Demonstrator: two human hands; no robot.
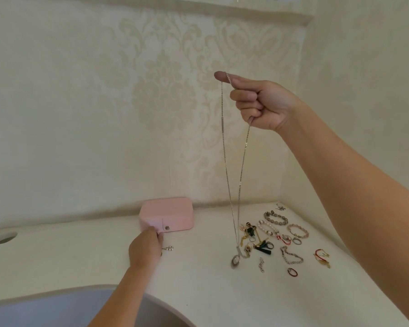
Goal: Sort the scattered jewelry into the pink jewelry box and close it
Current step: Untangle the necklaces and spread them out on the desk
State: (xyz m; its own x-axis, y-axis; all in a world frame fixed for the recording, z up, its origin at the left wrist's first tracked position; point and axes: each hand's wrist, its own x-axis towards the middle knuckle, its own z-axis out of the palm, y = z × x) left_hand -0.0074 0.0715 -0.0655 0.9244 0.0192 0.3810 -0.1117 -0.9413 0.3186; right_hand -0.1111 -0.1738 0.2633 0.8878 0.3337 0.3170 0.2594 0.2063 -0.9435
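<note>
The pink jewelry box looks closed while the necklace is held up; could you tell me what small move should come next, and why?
Probably the left hand should undo the snap and lift the lid of the pink jewelry box. Its lid is down, the left hand touches its front, and the right hand pinches the necklace aloft with nowhere to put it.

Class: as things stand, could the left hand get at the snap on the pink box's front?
Probably yes: the left hand touches the pink box beside the snap; nothing lies between.
</note>
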